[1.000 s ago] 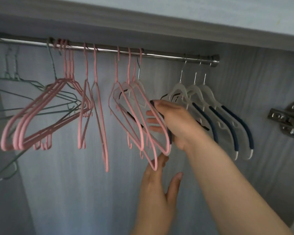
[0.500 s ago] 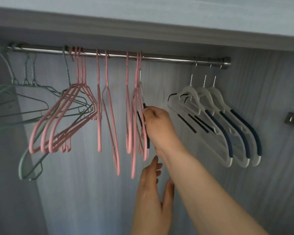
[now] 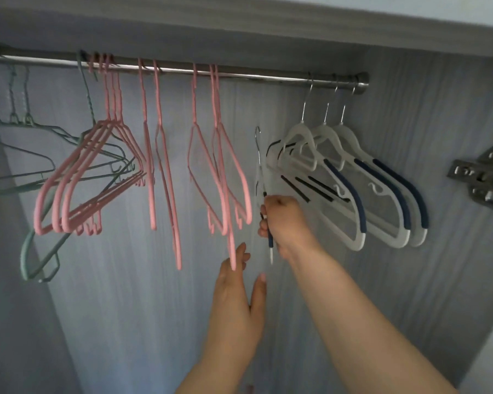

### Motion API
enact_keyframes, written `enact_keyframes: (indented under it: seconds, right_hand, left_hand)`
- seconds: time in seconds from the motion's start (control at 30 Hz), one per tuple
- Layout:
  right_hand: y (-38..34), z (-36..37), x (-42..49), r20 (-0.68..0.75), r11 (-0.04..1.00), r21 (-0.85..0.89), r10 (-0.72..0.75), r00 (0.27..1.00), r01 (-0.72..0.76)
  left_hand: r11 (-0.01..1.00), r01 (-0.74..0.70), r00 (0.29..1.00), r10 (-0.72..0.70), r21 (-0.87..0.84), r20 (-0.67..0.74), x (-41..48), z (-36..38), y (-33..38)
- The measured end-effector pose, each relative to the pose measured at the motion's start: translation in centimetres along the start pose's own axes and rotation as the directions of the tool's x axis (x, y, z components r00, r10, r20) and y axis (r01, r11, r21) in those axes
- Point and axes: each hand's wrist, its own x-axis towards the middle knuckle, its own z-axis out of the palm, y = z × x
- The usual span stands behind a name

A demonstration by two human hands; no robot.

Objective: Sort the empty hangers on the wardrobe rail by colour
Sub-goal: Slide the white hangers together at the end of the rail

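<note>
The right hand is closed round the lower arm of a white hanger with navy pads, fingers curled over it and knuckles towards the camera. This held hanger is turned edge-on, so it shows only as a thin upright line; its metal hook stands free above the hand and below the rail, not touching the bar. One thin end of it sticks out under the fist.

The left hand is below and to the left of the right one, close to it but apart. It is flat and relaxed, palm towards the wardrobe's back panel, holding nothing. Its fingertips reach the bottom end of a long pink hanger, which hangs down from a group of three pink hangers directly above this hand; whether the fingers touch it or sit just behind it cannot be told.

Further left of the left hand, two more pink hangers hang edge-on, then a tight bunch of three pink ones swung out sideways. Beyond those, at the far left, are pale green wire hangers, one of them mixed in behind the pink bunch.

To the right of the right hand, three matching white hangers with navy pads hang side by side at the end of the rail. Past them, a metal hinge is fixed to the side wall
</note>
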Motion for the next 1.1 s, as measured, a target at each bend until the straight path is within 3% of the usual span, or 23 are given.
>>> enact_keyframes:
  seconds: [0.13,0.2,0.27,0.3,0.4,0.67,0.73,0.8,0.87,0.97,1.03,1.1]
  right_hand:
    - [5.2,-2.6,-1.7,0.138,0.993,-0.064,0.108,0.985,-0.100]
    - [7.8,-5.0,-2.4,0.194,0.951,-0.309,0.049,0.980,0.013]
    - [9.5,-7.6,-3.1,0.256,0.813,-0.553,-0.042,0.966,0.182]
    - [9.9,-8.8,-3.5,0.274,0.773,-0.594,-0.063,0.960,0.221]
    - [10.3,-11.2,-4.3,0.217,0.779,-0.594,-0.085,0.972,0.201]
    - [11.8,-10.5,-3.4,0.251,0.882,-0.434,-0.079,0.965,0.185]
    - [12.4,-10.3,-3.1,0.261,0.899,-0.398,-0.081,0.962,0.184]
    - [13.2,-9.9,-2.6,0.225,0.896,-0.404,-0.101,0.969,0.187]
    - [14.6,-9.6,-2.1,0.149,0.834,-0.501,-0.179,0.973,0.230]
    - [16.3,-7.7,-2.5,0.008,0.712,-0.661,-0.309,0.951,0.237]
    - [16.7,-5.8,-3.9,-0.084,0.728,-0.664,-0.296,0.951,0.168]
    - [15.5,-3.3,-6.0,-0.064,0.842,-0.523,-0.195,0.979,0.133]
  left_hand:
    - [0.998,0.044,0.999,-0.044,0.048,0.012,1.1,-0.7,-1.8]
    - [0.986,0.135,0.989,-0.140,0.097,0.049,1.9,-1.3,-3.6]
    - [0.954,0.235,0.962,-0.256,0.184,0.097,2.5,-2.2,-5.7]
    - [0.932,0.275,0.945,-0.307,0.235,0.113,2.7,-2.8,-6.8]
    - [0.834,0.354,0.892,-0.437,0.422,0.115,2.7,-4.7,-9.7]
    - [0.760,0.383,0.908,-0.413,0.525,-0.064,1.8,-9.5,-12.8]
    - [0.778,0.288,0.944,-0.330,0.558,-0.027,1.4,-11.4,-13.0]
    - [0.816,0.279,0.931,-0.359,0.506,0.065,0.5,-13.3,-11.8]
    - [0.824,0.273,0.893,-0.410,0.497,0.188,-0.3,-14.7,-10.3]
    - [0.868,0.291,0.888,-0.402,0.403,0.223,-2.1,-15.0,-7.3]
    - [0.862,0.249,0.911,-0.364,0.442,0.196,-3.2,-14.1,-5.9]
    - [0.839,0.221,0.918,-0.351,0.498,0.184,-4.3,-12.5,-4.8]
